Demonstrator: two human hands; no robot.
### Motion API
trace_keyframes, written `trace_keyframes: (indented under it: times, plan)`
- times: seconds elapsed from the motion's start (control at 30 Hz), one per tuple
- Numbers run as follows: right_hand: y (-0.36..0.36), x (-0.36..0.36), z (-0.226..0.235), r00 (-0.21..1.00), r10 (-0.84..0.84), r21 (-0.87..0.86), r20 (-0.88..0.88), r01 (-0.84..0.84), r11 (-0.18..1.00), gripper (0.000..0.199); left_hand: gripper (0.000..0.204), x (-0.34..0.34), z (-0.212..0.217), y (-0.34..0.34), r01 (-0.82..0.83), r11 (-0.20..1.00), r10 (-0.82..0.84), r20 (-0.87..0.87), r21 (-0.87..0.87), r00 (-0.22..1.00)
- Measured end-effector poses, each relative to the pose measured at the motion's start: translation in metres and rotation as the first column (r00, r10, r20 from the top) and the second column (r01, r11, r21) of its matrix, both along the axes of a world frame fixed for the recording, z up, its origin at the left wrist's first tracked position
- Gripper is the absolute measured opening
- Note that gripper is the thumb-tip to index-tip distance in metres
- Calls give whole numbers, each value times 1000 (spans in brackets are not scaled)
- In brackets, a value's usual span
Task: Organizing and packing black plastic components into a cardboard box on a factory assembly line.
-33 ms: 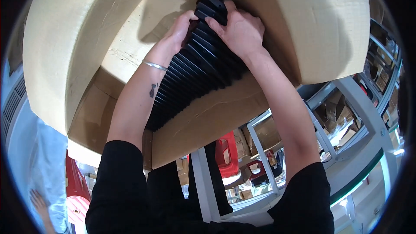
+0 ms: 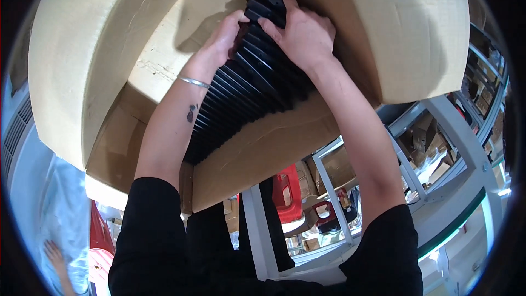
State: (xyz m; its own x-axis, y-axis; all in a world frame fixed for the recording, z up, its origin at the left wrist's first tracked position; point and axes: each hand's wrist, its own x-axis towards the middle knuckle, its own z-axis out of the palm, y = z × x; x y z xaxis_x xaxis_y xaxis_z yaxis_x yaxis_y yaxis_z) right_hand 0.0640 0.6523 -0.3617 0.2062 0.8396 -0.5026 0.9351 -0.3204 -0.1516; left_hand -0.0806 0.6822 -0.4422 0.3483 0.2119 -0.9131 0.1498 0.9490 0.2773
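Observation:
A long row of slim black parts (image 2: 257,74), packed tightly side by side, fills the right side of an open cardboard box (image 2: 263,142). Both my hands reach into the box at the far end of this row. My left hand (image 2: 223,37) has its fingers closed along the left side of the end black parts (image 2: 265,1), thumb on top. From the right, my right hand (image 2: 308,35) grips the same end, its thumb across the top and its other fingers partly hidden behind. How many parts lie between my hands I cannot tell.
Wide cardboard flaps (image 2: 413,33) stand out around the box. A pale metal frame (image 2: 446,126) is at the right, above cartons. Below the box is a red stool (image 2: 286,194). At the lower left, another person's hand (image 2: 55,255) rests against light blue cloth.
My hands and the black parts between them have shifted very slightly up and left. The other person's hand at the lower left has moved a little to the right.

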Motion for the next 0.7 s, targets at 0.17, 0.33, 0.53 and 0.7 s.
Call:
trace_keyframes:
  times: [0.17,0.33,0.53,0.7]
  plan:
    - [1,-9,-9,998,-21,-143,66,30,989,48,36,4,-6,6,118,993,-119,-33,-25,992]
    - [-17,12,-30,997,-77,-68,-1,76,995,63,69,1,-20,6,114,980,-90,150,-160,985]
    - [-30,25,-36,881,-306,-254,-360,223,941,95,72,3,6,12,86,995,-68,293,-47,954]
    - [-40,41,-40,825,-222,-165,-519,158,973,113,74,22,21,6,32,998,-22,216,-45,976]
